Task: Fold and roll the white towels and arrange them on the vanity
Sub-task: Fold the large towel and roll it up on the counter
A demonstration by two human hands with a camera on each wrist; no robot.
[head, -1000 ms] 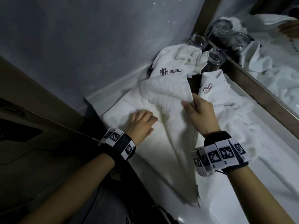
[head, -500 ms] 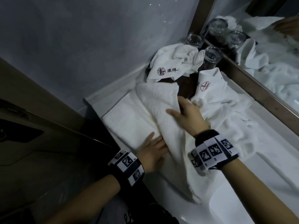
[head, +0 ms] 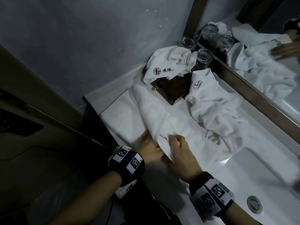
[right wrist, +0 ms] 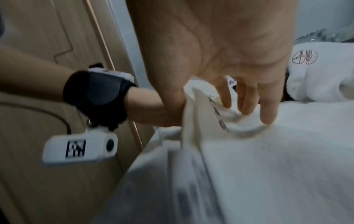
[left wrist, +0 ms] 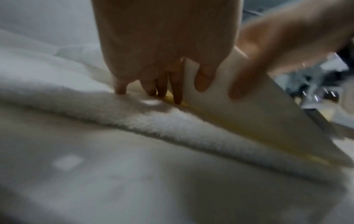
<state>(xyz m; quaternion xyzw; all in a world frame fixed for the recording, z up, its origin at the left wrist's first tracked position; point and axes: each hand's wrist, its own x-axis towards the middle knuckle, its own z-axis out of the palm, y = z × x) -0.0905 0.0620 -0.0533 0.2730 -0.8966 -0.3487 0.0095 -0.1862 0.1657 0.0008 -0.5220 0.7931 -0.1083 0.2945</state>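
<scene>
At the desk's near left edge, the left hand (head: pixel 150 149) slips flat under the towel (head: pixel 155 114) while the right hand (head: pixel 181 153) pinches its corner, steadying the fold for rolling.

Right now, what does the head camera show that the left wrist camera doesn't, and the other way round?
Only the head view shows the glasses, the dark wooden box, the mirror, the sink drain and two crumpled towels. Only the left wrist view shows the left hand fingertips tucked under the fold. Both show the flat towel and the right hand.
</scene>
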